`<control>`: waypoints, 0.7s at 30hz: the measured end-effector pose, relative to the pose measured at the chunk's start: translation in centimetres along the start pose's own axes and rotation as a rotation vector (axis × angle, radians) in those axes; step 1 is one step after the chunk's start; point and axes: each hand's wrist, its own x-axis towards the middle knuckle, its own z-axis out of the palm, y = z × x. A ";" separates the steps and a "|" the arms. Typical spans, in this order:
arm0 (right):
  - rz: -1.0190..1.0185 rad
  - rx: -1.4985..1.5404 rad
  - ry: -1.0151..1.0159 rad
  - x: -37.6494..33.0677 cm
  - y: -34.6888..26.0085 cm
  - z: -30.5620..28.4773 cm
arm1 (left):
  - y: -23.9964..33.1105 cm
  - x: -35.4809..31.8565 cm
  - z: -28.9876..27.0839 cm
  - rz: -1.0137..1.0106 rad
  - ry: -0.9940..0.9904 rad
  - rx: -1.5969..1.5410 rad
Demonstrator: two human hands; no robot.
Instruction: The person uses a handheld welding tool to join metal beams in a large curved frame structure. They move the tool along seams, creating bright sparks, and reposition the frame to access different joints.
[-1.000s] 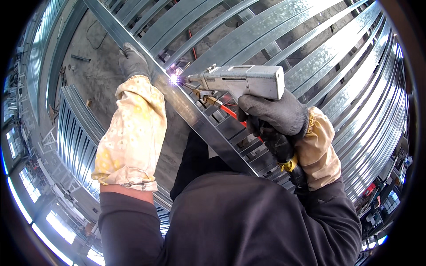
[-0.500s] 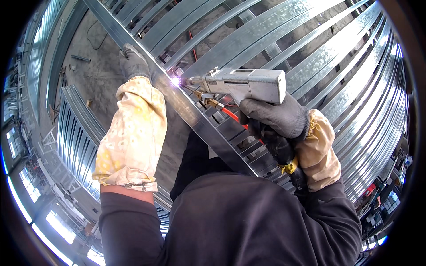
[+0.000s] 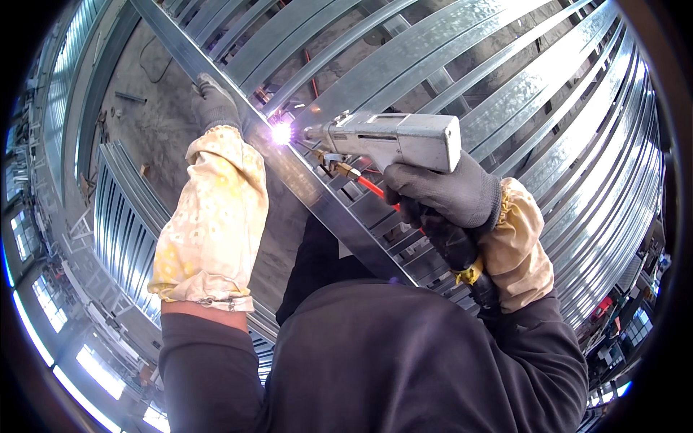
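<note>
In a dark grey glove, my right hand (image 3: pixel 449 189) is wrapped round the grip of a silver handheld welding gun (image 3: pixel 404 137). The gun's nozzle points left, and a bright violet-white welding spark (image 3: pixel 281 133) glows at its tip, on the inner edge of a long galvanized metal rail (image 3: pixel 299 179). A brass fitting and an orange hose (image 3: pixel 370 186) run from beneath the gun. My left hand (image 3: pixel 214 102), also gloved, is closed over the rail's outer edge, up and left of the spark. Its fingertips are partly hidden. Patterned cloth sleeve covers wrap both forearms.
Many parallel galvanized slats (image 3: pixel 404 68) meet the rail and stretch away to the right, with gaps between them. More stacked metal frames (image 3: pixel 119 216) lie at the left. On the concrete floor (image 3: pixel 148 108) are a short metal piece (image 3: pixel 131 97) and a thin cable.
The gun and its spark have shifted slightly left with my right hand, and the spark glows larger. My left hand keeps nearly the same place on the rail.
</note>
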 end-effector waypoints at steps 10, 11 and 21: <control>0.047 -0.016 -0.036 -0.3 -0.9 0.2 | -1.2 0.9 0.2 -0.013 -0.038 -0.071; 0.040 -0.024 -0.026 -0.3 -0.7 0.2 | -0.5 0.3 0.1 -0.036 -0.070 -0.094; 0.112 -0.086 -0.057 -0.3 -1.1 0.4 | -2.3 1.9 0.0 0.045 -0.030 -0.109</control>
